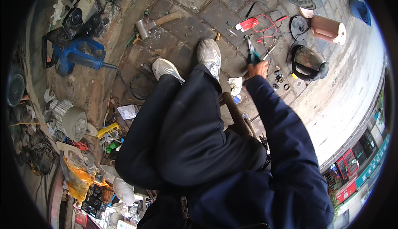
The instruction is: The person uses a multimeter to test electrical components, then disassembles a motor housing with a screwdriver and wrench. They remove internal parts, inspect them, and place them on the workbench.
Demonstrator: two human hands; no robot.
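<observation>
My right hand [258,69] reaches down to the paving at the right, its fingers closed round the teal handles of a pair of pliers [252,51]. The jaws point away from me. Just beside the hand lies a thin pointed metal tool [271,50]. Small dark rings and parts [279,78] are scattered to its right, and a crumpled white cloth or paper [235,86] lies to its left. Beyond the pliers are red-handled pliers or cutters [247,24] and a red cable [273,26]. My left hand is out of view.
A hammer [145,28] lies ahead of my shoes. At the left are a blue power tool [81,55] with a cord and an electric motor [68,117]. A dark round-bodied pot or kettle [309,63] and a pinkish jug [328,29] stand at the right.
</observation>
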